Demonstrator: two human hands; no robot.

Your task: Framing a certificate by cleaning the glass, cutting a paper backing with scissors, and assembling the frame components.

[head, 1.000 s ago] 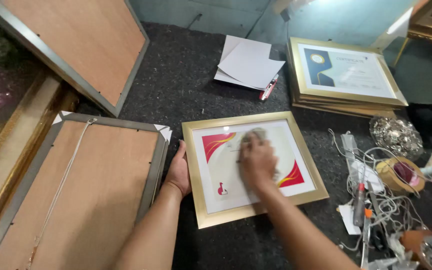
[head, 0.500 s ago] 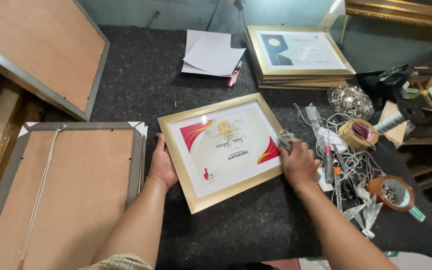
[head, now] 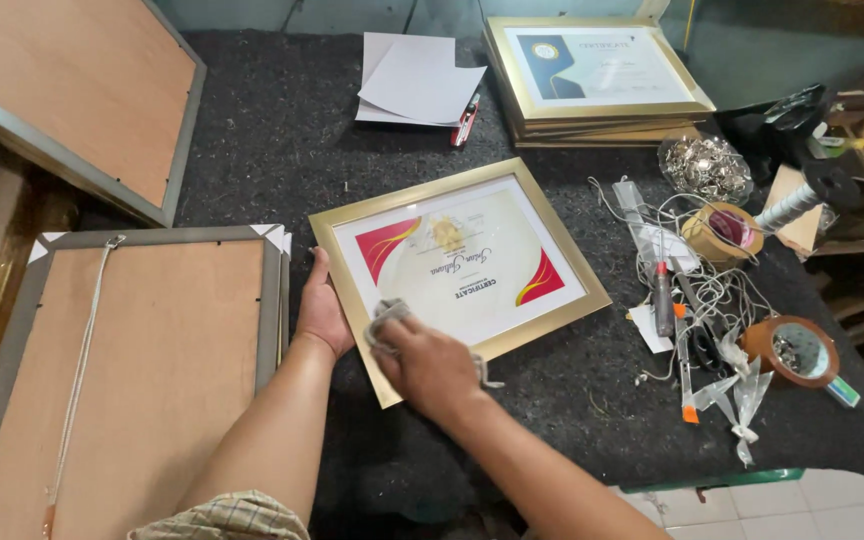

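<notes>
On the dark felt-covered desk [head: 282, 140] a gold picture frame [head: 459, 268] lay face up, turned at a slant, with a white certificate marked by red and yellow swooshes under its glass. The left hand [head: 323, 312] gripped the frame's left edge, fingers curled under the rim and thumb side on top, steadying it. The right hand [head: 430, 362] pressed down on the frame's lower left corner with its grip closed around a small grey cloth [head: 388, 312], which was bunched between the fingers and touched the glass.

Just beside the left hand lay a larger grey frame [head: 132, 370], back side up (its brown backing board and a hanging cord showed). Another frame of the same kind [head: 72, 100] lay toward the far left corner. At the far edge sat loose white sheets [head: 417, 85] with a red pen [head: 466, 120] beside them, and a stack of gold frames [head: 597, 75]. To the right were tangled white wires [head: 697, 290], a jar of metal bits [head: 704, 165] and two rolls of brown tape [head: 790, 350].
</notes>
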